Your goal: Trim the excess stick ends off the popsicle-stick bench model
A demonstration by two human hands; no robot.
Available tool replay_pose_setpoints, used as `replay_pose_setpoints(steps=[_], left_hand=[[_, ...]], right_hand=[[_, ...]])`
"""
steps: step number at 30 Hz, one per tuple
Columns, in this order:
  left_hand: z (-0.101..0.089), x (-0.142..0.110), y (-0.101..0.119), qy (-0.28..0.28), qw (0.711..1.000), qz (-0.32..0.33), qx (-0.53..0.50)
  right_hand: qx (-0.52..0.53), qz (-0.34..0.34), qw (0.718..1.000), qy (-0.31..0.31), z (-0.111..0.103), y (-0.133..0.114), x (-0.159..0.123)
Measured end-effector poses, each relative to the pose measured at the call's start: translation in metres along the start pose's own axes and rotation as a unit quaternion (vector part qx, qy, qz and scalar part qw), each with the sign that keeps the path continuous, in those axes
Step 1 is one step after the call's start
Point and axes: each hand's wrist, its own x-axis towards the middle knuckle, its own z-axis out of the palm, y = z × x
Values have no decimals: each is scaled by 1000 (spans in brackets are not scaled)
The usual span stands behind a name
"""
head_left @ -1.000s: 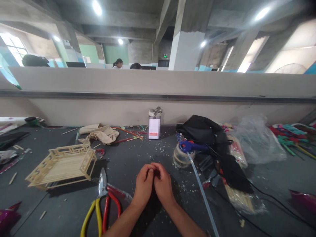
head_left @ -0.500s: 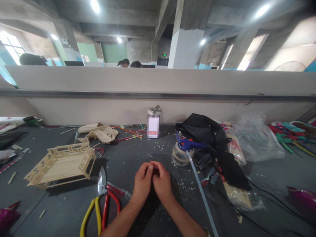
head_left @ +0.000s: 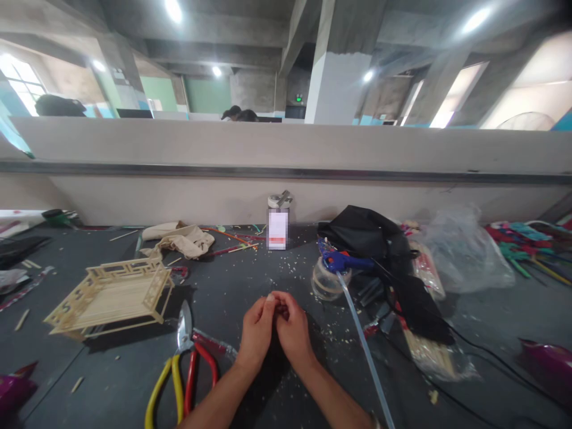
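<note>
My left hand (head_left: 257,330) and my right hand (head_left: 292,330) rest together on the dark tabletop (head_left: 232,286), fingers curled and fingertips touching in a pinch. Something tiny may sit between the fingertips; I cannot make it out. Left of my left hand lie shears with yellow and red handles (head_left: 183,369). Further left stands a small bed-like model made of wooden sticks (head_left: 111,295). To the right, a blue glue gun (head_left: 344,260) rests on a clear round holder, with a long clear glue stick (head_left: 364,348) trailing toward me.
A small bottle (head_left: 277,223) stands at the back wall. A beige cloth (head_left: 181,239), a black bag (head_left: 370,238), a clear plastic bag (head_left: 465,250), bundled sticks (head_left: 431,351) and coloured sticks (head_left: 527,244) crowd the table. Wood chips lie scattered. People sit beyond the partition.
My hands stay pinched together, with only slight finger movement. The view has shifted a little.
</note>
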Motion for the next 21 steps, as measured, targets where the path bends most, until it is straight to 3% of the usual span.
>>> replay_pose_setpoints(steps=[21], left_hand=[[-3,2,-10,65,994,31,80]], right_hand=[[-3,-9,1000,29,1,4,1]])
